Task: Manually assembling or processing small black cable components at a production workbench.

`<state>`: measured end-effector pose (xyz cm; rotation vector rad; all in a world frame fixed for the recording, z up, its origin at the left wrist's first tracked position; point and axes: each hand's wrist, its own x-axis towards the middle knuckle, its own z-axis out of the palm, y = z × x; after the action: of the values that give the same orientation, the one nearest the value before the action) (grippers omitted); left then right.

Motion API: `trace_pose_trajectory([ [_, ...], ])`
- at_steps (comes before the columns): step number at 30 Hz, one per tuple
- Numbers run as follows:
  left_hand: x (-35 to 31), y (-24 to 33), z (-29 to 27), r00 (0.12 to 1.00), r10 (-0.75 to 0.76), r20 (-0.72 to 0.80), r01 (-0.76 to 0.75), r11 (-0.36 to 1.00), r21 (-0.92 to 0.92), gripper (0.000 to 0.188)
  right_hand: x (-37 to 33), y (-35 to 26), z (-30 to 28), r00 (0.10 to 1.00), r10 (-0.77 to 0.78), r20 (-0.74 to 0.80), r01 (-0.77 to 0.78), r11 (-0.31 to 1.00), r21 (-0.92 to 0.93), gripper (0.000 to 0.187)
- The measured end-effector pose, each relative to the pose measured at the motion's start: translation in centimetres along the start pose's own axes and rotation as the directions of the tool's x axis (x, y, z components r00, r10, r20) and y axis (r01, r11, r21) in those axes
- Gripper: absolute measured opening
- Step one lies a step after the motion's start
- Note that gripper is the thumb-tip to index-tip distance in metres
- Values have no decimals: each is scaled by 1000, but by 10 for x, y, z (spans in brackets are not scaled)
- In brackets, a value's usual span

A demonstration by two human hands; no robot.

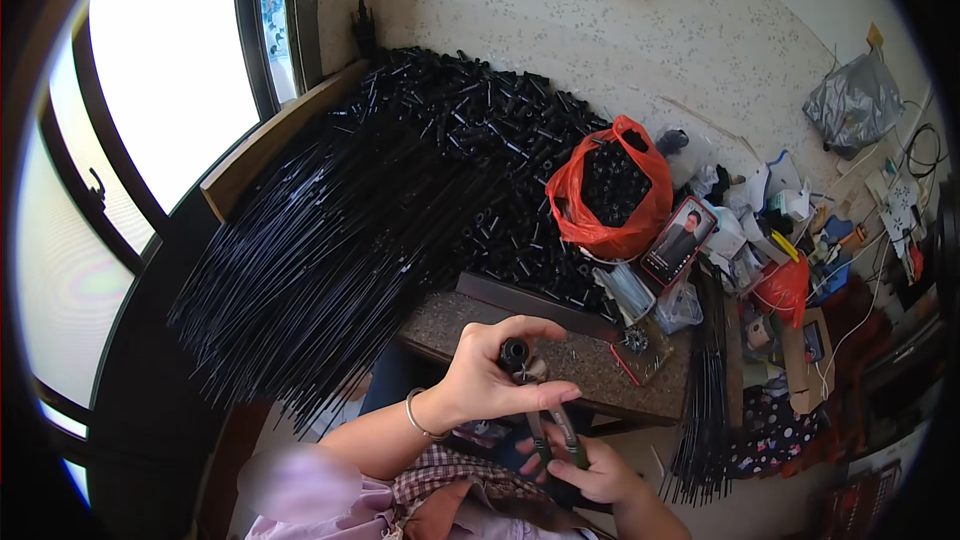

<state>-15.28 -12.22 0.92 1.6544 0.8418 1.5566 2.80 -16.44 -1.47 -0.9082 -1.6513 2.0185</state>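
My left hand (478, 372), with a bangle on its wrist, holds a short black hollow cylinder (514, 351). Its open end faces up, and the thumb and forefinger are spread past it. Below and to the right, my right hand (608, 472) grips pliers (569, 434) by dark green handles. The jaws point up toward the cylinder, partly behind my left thumb; whether they touch it I cannot tell. Both hands are over my lap, just in front of the table edge (440, 325).
A big heap of black tubular pieces (480, 110) covers the table's back. Long thin black rods (310, 240) overhang its left side. A red bag (655, 202) holds small black parts. At right are a phone (680, 240), a red pen (625, 365) and another rod bundle (705, 390).
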Motion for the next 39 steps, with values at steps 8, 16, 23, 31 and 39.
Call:
trace_pose_trajectory([
  [8,-6,-12,8,993,-121,9,121,993,-13,32,-4,31,-6,998,6,61,-21,971,238,42],
  [16,24,-42,83,949,-305,-83,300,951,-72,29,-3,47,-49,943,-44,-329,86,990,112,6],
  [23,38,-59,99,982,-185,26,185,982,-31,49,8,50,-210,476,-553,-684,-284,640,-714,14],
  [31,32,-54,91,984,-176,26,176,984,-28,49,30,53,-202,589,-692,-418,-373,226,-900,14],
  [39,17,-35,69,985,-169,22,170,986,-2,45,30,32,-176,470,-617,-631,-408,482,-775,17],
])
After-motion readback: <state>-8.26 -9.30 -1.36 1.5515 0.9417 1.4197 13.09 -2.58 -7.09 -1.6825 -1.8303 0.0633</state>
